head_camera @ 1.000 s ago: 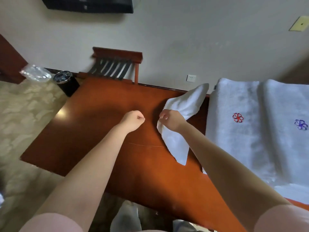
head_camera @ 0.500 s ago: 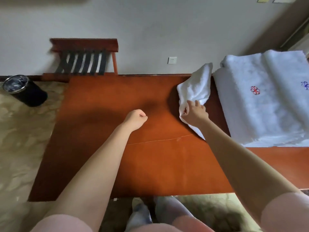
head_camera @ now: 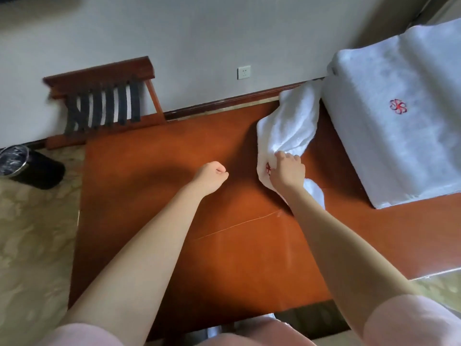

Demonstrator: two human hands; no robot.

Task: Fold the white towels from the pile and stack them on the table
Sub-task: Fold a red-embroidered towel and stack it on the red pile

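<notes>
Right grip (head_camera: 287,171) grasps a towel (head_camera: 291,126) on the desk (head_camera: 224,245), beside the pile (head_camera: 399,151). Left grip (head_camera: 212,176) clenched, empty, farther from the pile.

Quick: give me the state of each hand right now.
Left hand: closed in a fist, holding nothing.
Right hand: closed, gripping the crumpled white terry towel with a red embroidered mark.

On the table (head_camera: 224,258), a loose towel (head_camera: 291,126) lies left of the towel pile (head_camera: 399,146) (just beside it); a rack (head_camera: 104,103) stands behind, a bin (head_camera: 32,166) left
</notes>
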